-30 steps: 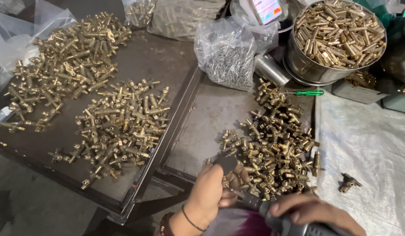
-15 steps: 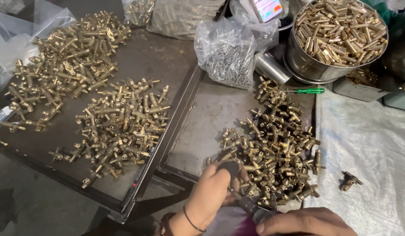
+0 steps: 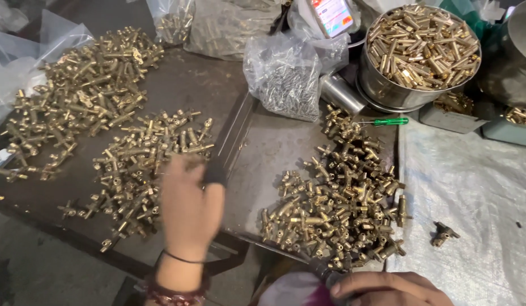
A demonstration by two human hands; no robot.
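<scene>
Dark metal trays on a cluttered table (image 3: 217, 85), heaped with small brass fittings.

Left hand (image 3: 190, 211) hangs over the near edge of the left tray (image 3: 75, 224), beside the middle pile of brass fittings (image 3: 149, 164); motion blur hides its fingers, so I cannot tell whether its grip is wide, narrow or holding a piece. Right hand (image 3: 387, 288), at the bottom edge below the right-hand pile (image 3: 336, 204), has its grip closed on a dark tool handle (image 3: 325, 271). Beyond that pile stand a steel bowl (image 3: 387, 90) of brass tubes and a green screwdriver (image 3: 387, 121). Each fitting looks a tee-shaped valve body, yellow, dull-shiny, with threaded ends. I judge them stiff, dense for their size, smooth enough to slip and prone to tangle; pinching across the straight barrel, clear of the side stub, seems surest.
</scene>
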